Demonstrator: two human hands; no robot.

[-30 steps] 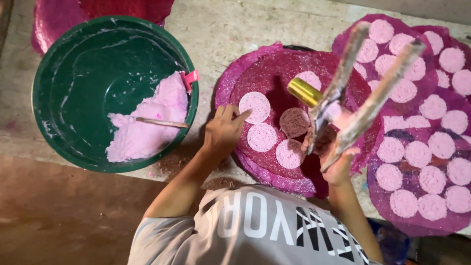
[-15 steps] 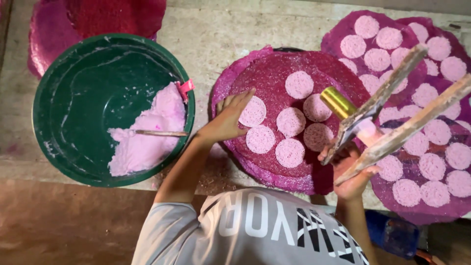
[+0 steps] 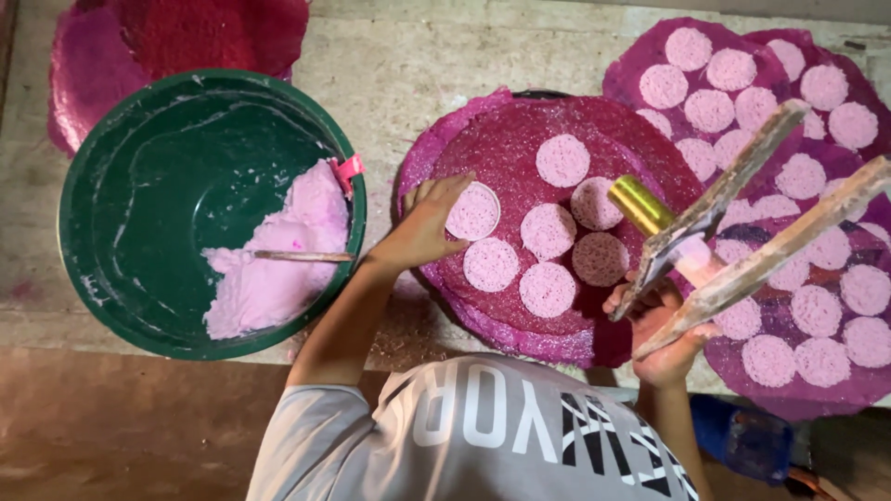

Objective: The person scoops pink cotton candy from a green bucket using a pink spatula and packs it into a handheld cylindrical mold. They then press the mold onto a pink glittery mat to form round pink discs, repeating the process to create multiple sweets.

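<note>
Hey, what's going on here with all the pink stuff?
A person is laying pink discs on a round magenta mat. The left hand rests at the mat's edge, fingers on one disc. The right hand grips two long wooden sticks, with a gold cylinder showing beside them. A green basin alongside holds pink dough with a thin stick lying in it. Another mat, filled with discs, lies by the right hand.
</note>
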